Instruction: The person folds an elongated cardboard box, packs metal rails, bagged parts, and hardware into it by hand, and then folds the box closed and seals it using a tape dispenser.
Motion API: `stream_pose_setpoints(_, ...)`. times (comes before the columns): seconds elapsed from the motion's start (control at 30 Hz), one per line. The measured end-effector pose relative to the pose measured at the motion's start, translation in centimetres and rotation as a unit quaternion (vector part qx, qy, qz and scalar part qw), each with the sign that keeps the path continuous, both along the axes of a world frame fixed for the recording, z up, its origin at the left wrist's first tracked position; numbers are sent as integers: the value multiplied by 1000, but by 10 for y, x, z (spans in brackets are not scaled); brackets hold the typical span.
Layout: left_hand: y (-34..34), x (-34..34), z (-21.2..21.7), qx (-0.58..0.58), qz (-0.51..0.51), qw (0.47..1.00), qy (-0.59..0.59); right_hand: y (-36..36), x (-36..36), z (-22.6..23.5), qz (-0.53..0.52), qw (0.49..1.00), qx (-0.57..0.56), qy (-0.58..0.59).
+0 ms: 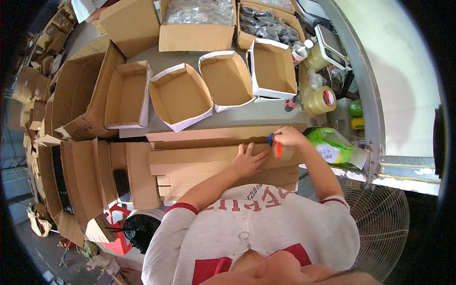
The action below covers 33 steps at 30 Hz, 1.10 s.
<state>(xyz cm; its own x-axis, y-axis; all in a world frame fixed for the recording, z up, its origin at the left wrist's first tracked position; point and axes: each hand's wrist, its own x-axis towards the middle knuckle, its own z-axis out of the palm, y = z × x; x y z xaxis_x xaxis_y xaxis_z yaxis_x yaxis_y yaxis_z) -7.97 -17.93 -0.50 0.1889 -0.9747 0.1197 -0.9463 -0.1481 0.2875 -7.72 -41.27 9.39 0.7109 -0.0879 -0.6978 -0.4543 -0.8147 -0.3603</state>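
My left hand (249,160) lies flat with spread fingers on a long folded cardboard piece (199,154) along the table's near side. At the right end of that piece, my right hand (288,137) is closed around an orange and blue tool (277,149), which looks like a tape dispenser. Its lower part rests over the cardboard, and the fingers partly hide it. Under and nearer than this piece, several flat cardboard strips (166,180) are stacked against my body. Beyond it leans a raised cardboard flap (171,136).
Across the table stand open shallow boxes (180,92), with a larger carton (78,90) to their left. Farther back are cartons of plastic-wrapped items (197,35). Tape rolls (319,100) and a green packet (327,145) lie at right. A wire fan (380,223) stands beside me.
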Motion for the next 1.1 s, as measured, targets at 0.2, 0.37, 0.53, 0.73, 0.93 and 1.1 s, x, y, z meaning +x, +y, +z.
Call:
stream_pose_setpoints(0.2,0,-1,11,50,1,999,-7,70,-132,15,-142,949,19,-280)
stream_pose_setpoints(0.37,-1,-3,2,52,-9,998,-44,100,-217,-22,-107,948,-39,-298)
stream_pose_setpoints(0.53,-8,-7,13,55,-7,996,-65,90,-193,-58,-244,923,83,-285)
stream_pose_setpoints(0.73,-69,-33,10,100,78,990,-55,103,-219,-30,-298,927,102,-204)
stream_pose_setpoints(0.93,-79,-27,34,161,57,985,37,137,-231,-13,-321,915,36,-244)
stream_pose_setpoints(1.1,27,9,10,105,93,989,42,159,-210,-11,-286,915,58,-279)
